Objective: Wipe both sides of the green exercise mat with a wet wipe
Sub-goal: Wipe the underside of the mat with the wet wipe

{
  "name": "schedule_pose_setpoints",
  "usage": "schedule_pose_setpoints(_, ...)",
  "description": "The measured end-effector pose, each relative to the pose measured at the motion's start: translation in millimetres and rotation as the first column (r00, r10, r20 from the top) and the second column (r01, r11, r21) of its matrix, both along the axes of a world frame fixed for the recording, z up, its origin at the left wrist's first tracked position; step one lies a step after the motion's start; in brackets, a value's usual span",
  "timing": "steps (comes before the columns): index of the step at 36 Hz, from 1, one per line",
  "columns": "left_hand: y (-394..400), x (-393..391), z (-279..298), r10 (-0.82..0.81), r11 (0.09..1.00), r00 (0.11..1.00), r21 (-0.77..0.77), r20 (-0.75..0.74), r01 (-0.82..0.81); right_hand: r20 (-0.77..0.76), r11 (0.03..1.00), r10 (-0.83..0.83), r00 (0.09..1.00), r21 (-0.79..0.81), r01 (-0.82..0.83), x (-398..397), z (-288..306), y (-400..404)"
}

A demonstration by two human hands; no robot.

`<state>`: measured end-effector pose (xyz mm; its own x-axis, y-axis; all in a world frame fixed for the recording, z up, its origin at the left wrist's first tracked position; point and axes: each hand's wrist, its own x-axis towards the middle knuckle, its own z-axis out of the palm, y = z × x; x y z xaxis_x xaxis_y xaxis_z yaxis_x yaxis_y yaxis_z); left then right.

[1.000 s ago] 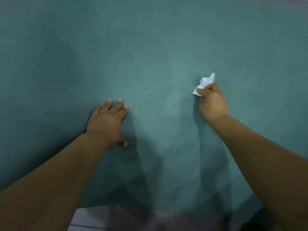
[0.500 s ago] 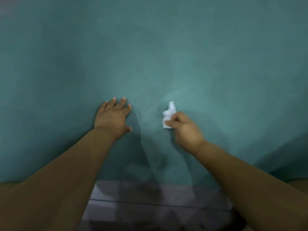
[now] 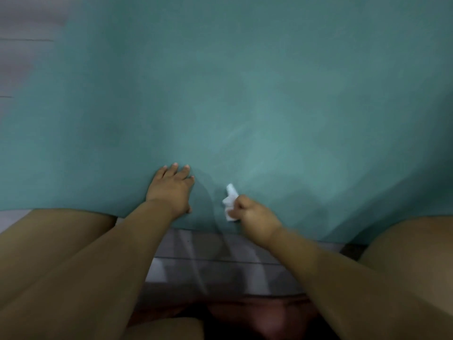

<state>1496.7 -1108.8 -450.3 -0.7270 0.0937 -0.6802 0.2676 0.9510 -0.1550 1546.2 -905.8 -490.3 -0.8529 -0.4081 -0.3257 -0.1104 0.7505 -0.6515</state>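
Head view: right hand (image 3: 255, 218), fingers curled round a crumpled white wet wipe (image 3: 230, 204), pressing it on the green exercise mat (image 3: 245, 94) near its closest edge; left hand (image 3: 171, 190), fingers straight and together, flat on the mat just beside. Mat spread over grey tiled floor (image 3: 220, 263), filling most of the view; bare knees at both lower corners, each overlapping the mat's near edge.

Wet wipe (image 3: 230, 201) nearer mat's (image 3: 245, 94) edge
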Motion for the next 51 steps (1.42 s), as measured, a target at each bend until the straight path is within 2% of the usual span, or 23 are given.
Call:
schedule_pose_setpoints(3,1,12,3,-0.028,1.0,0.999,-0.012,0.02,0.028,0.0,0.974,-0.196,0.981,0.112,0.195,-7,3,34)
schedule_pose_setpoints(5,4,21,3,-0.045,0.998,0.998,-0.032,0.047,0.047,0.105,0.948,-0.304,0.947,0.135,0.289,-9,8,46)
schedule_pose_setpoints(7,9,29,2,-0.045,0.998,0.997,-0.049,0.06,0.048,0.069,0.925,-0.336,0.939,0.214,0.315,-4,4,53)
schedule_pose_setpoints(10,17,41,-1,-0.042,0.996,0.997,-0.079,0.07,0.047,0.076,0.895,-0.424,0.903,0.186,0.405,16,5,43)
schedule_pose_setpoints(12,23,49,-3,-0.058,0.991,0.995,-0.116,0.079,0.067,0.12,0.931,-0.356,0.927,0.13,0.341,30,3,36)
schedule_pose_setpoints(14,29,53,-4,-0.083,0.985,0.995,-0.144,0.063,0.091,0.154,0.972,-0.221,0.963,0.116,0.205,41,5,35)
schedule_pose_setpoints(17,32,54,0,-0.14,0.982,0.989,-0.12,0.048,0.145,0.155,0.971,-0.125,0.98,0.22,0.089,43,12,46)
schedule_pose_setpoints(20,29,53,5,-0.204,0.973,0.974,-0.09,0.1,0.213,0.121,0.924,-0.233,0.965,0.338,0.181,38,19,58)
schedule_pose_setpoints(24,29,50,17,-0.189,0.98,0.978,-0.042,0.085,0.193,0.118,0.89,-0.334,0.935,0.366,0.272,36,22,71)
schedule_pose_setpoints(30,26,42,45,-0.02,0.986,0.995,0.164,-0.096,0.035,0.096,0.915,-0.237,0.967,0.357,0.188,38,25,73)
schedule_pose_setpoints(37,24,39,69,0.071,0.945,0.96,0.325,-0.272,0.023,0.117,0.937,-0.235,0.965,0.29,0.193,30,41,87)
schedule_pose_setpoints(40,23,38,78,0.134,0.919,0.936,0.394,-0.324,0.005,0.132,0.932,-0.178,0.975,0.341,0.124,26,50,95)
schedule_pose_setpoints(43,21,37,87,0.174,0.899,0.915,0.438,-0.365,0.004,0.038,0.897,-0.152,0.988,0.424,0.121,25,54,99)
schedule_pose_setpoints(46,21,37,96,0.197,0.881,0.892,0.472,-0.406,0.02,-0.107,0.822,-0.169,0.98,0.533,0.2,22,63,105)
schedule_pose_setpoints(51,26,37,109,0.217,0.865,0.87,0.5,-0.443,0.038,-0.184,0.768,-0.204,0.961,0.579,0.274,10,91,125)
